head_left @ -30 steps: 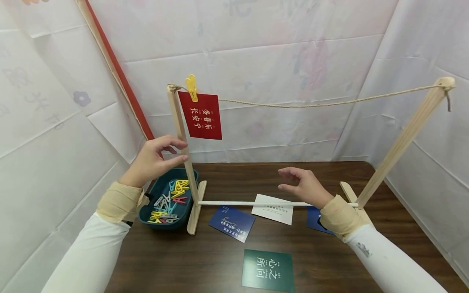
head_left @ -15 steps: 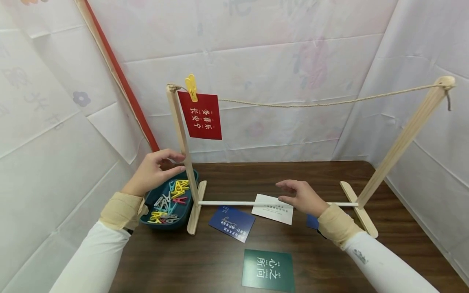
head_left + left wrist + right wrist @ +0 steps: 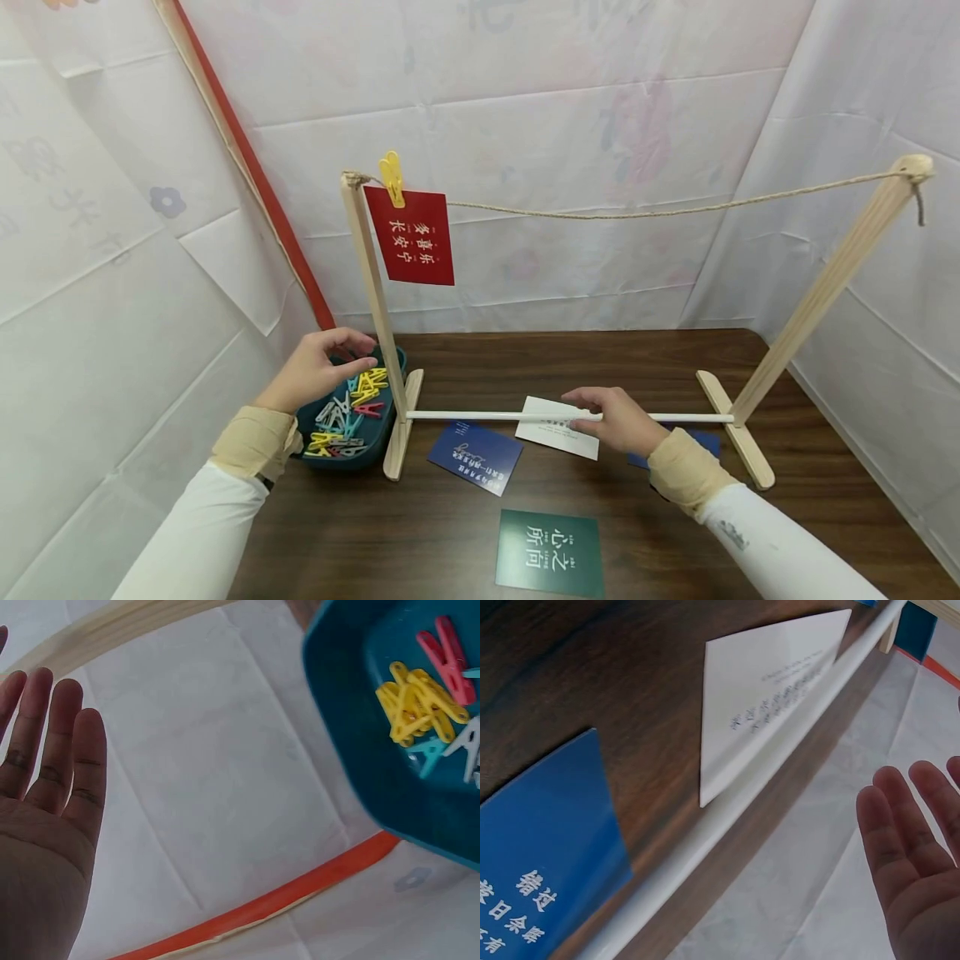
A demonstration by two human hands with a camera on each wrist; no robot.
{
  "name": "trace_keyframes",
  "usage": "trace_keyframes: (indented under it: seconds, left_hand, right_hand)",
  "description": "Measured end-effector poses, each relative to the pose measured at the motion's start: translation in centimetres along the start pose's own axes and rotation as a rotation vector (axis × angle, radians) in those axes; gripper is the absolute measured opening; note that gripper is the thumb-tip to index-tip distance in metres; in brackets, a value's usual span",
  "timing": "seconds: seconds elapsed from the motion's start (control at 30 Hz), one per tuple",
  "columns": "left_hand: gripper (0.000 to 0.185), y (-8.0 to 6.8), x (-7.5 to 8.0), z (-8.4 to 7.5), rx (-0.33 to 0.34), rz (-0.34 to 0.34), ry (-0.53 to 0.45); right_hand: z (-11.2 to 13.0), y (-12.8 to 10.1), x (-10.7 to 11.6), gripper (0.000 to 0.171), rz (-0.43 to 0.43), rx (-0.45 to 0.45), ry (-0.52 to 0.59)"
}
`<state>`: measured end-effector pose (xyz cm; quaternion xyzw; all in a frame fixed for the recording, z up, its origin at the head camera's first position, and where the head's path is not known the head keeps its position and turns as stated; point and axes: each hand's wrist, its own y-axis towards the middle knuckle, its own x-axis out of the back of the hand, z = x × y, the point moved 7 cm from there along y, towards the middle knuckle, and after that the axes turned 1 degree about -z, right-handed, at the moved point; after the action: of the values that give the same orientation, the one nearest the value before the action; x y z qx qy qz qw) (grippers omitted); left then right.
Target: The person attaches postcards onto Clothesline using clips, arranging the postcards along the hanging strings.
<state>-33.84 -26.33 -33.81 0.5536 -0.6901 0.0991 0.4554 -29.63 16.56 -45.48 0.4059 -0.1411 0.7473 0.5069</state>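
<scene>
In the head view, our left hand (image 3: 318,377) hovered over the teal tray (image 3: 390,417) of coloured clothespins (image 3: 352,404), fingers loosely spread and holding nothing. The tray sat just left of the wooden stand's left post (image 3: 372,283), presumably to keep pins within that hand's reach. Our right hand (image 3: 613,419) hung low over the white card (image 3: 551,429), fingers relaxed; we could not tell whether it touched the card. The card lay partly under the white crossbar (image 3: 487,415). A red card (image 3: 410,237) hung from the twine (image 3: 637,214), fixed by a yellow clothespin (image 3: 392,178).

In the left wrist view, the left hand (image 3: 41,825) showed straight fingers held side by side, apart from the tray (image 3: 360,750).

In the right wrist view, the right hand (image 3: 915,870) was open and flat above the white card (image 3: 765,705), with a blue card (image 3: 540,847) lying nearby.
</scene>
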Motion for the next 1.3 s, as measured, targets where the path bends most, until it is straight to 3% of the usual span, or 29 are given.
trace_keyframes:
  seconds: [0.3,0.77,1.17,1.3]
  left_hand:
    - [0.024,0.2,-1.5,2.4,0.083,0.094,0.016]
    - [0.022,0.8,-3.6,6.6,0.131,0.209,0.104]
    - [0.022,2.0,-5.7,8.4,0.169,0.399,0.217]
    - [0.027,2.2,-6.8,9.0,0.187,0.49,0.307]
  right_hand:
    - [-0.8,-0.1,-2.0,0.039,0.14,-0.063,-0.062]
    - [-1.4,-0.4,-3.5,0.032,0.192,-0.003,-0.149]
    - [-1.8,-0.5,-4.5,0.026,0.211,-0.025,-0.166]
    - [-2.2,-0.6,-4.9,0.025,0.226,-0.042,-0.192]
